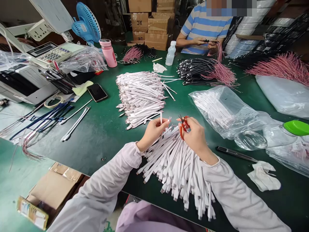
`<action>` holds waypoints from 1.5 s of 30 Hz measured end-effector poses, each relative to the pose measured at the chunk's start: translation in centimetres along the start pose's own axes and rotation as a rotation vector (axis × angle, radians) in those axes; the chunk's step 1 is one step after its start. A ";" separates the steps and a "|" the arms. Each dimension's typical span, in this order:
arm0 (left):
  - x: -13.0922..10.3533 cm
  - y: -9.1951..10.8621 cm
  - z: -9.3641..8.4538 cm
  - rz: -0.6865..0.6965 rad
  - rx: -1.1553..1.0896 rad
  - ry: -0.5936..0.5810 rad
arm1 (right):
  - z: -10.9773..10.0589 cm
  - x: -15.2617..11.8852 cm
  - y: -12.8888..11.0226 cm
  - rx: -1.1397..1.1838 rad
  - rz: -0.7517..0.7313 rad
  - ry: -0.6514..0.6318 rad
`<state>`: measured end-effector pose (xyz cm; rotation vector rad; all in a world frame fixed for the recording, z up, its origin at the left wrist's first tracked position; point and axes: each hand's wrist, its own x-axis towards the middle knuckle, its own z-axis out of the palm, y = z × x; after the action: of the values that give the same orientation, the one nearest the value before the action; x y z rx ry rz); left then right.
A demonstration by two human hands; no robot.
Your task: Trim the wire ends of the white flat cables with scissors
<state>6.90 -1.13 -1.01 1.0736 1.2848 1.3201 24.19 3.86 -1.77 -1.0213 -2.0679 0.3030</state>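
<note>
My left hand (152, 132) pinches a white cable (161, 116); at its three o'clock, my right hand (195, 135) grips orange-handled cutters (182, 131) above loose white cables (177, 167).

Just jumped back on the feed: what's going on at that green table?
The person's left hand pinches a flat white cable with thin wires at its end. The right hand grips small orange-handled cutters, their dark tips near those wires but apart from them. A fan of loose white cables lies below both hands, and a thick stack of white cables sits farther back. Across the table, a co-worker holds thin pink wires.
</note>
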 end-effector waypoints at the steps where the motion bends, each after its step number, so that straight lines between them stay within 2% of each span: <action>1: 0.0 -0.1 0.0 0.024 0.050 0.028 | 0.0 0.0 0.2 -0.050 -0.023 0.020; 4: 0.1 -0.1 -0.2 0.055 0.140 0.056 | 0.0 -0.2 0.5 -0.304 -0.117 0.044; 8: 0.0 0.2 -0.3 0.049 0.113 0.040 | -0.5 -0.4 0.6 -0.617 -0.236 0.031; 12: -0.1 0.4 -0.2 0.045 0.087 0.026 | -0.7 -0.6 0.7 -0.698 -0.247 0.035; 19: -0.1 0.3 -0.1 0.044 0.092 0.023 | -0.7 -0.5 0.5 -0.682 -0.214 0.022; 27: -0.1 0.0 -0.3 0.058 0.144 0.004 | -0.6 -0.4 0.9 -0.565 -0.064 0.002; 32: -0.1 -0.2 -0.4 0.067 0.172 -0.075 | -0.4 0.2 0.5 -0.179 0.052 0.054; 37: -0.3 0.2 -0.4 0.096 0.325 -0.095 | -0.9 0.6 -1.0 0.134 0.071 -0.030; 40: -0.4 0.3 -0.3 0.119 0.366 -0.141 | -1.2 0.7 -1.7 0.201 0.051 -0.083; 45: -0.3 0.0 -0.2 0.136 0.366 -0.165 | -1.2 0.9 -2.0 0.239 0.007 -0.078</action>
<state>6.71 -1.46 -0.98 1.5149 1.3786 1.0891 23.60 3.08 0.53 -0.8833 -2.0393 0.5869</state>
